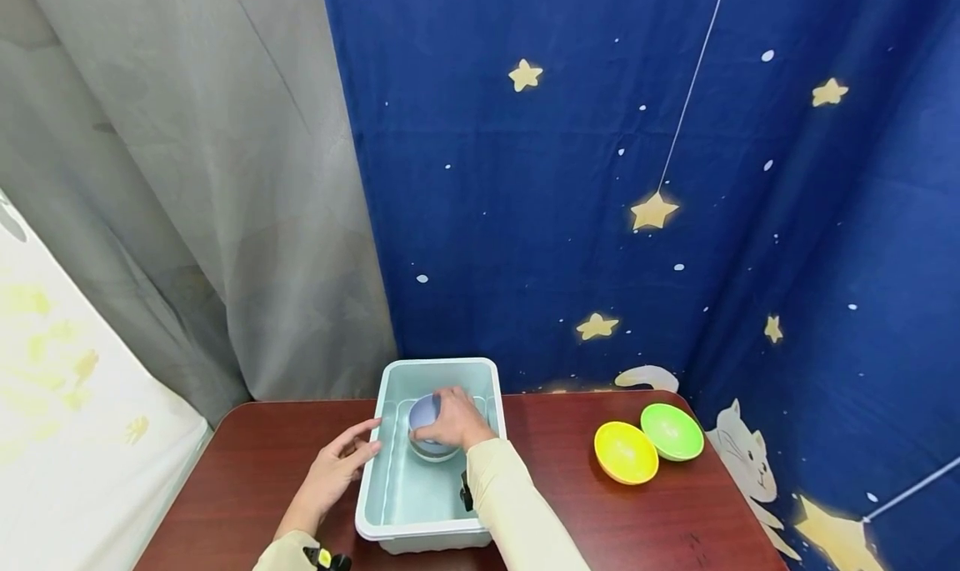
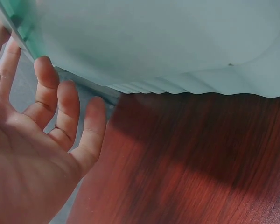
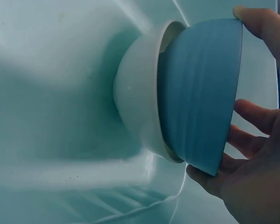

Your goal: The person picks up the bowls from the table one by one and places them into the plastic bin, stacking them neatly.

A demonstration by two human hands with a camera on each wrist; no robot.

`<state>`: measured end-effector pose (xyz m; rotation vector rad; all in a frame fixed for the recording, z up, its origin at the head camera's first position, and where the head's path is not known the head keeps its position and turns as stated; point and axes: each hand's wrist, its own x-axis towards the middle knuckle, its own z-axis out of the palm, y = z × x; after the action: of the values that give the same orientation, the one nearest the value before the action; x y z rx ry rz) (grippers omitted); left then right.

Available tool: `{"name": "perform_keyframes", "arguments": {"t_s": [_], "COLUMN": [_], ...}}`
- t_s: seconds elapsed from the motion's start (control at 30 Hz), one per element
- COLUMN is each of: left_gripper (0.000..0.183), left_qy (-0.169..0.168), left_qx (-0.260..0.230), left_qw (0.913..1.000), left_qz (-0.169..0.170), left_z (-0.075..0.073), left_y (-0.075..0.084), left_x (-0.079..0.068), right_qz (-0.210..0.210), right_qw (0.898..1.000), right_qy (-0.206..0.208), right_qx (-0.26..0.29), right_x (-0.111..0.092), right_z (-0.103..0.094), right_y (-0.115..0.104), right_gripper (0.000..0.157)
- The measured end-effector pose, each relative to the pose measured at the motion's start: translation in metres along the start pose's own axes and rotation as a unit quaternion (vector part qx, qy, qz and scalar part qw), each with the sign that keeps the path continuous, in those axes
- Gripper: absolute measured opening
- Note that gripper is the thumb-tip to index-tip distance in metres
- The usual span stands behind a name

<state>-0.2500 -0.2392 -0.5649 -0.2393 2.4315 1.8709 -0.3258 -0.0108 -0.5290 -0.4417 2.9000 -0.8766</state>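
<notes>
My right hand reaches into a pale blue-green plastic bin and grips a blue bowl by its rim. In the right wrist view, the thumb and fingers are spread across that rim. The blue bowl sits partly inside an off-white bowl, which stands on the bin's floor. At the bin's left side is my left hand, its fingertips at the rim. The left wrist view shows its fingers loosely bent beside the bin's outer wall.
A yellow bowl and a green bowl stand side by side at the right of the dark red wooden table. Behind the table hang a grey curtain and a blue starry curtain.
</notes>
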Motion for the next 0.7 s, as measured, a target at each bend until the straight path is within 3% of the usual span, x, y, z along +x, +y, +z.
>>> {"name": "perform_keyframes", "arguments": {"t_s": [0.7], "left_gripper": [0.052], "left_qy": [-0.003], "left_qx": [-0.013], "left_qw": [0.9999], "left_qz": [0.006], "left_z": [0.001], "left_y": [0.000], "left_x": [-0.002], "right_qz": [0.023], "right_qw": [1.000], "right_qy": [-0.016], "right_qx": [-0.010], "right_x": [0.002], "right_z": [0.011], "right_y": [-0.002], "right_gripper": [0.084]}}
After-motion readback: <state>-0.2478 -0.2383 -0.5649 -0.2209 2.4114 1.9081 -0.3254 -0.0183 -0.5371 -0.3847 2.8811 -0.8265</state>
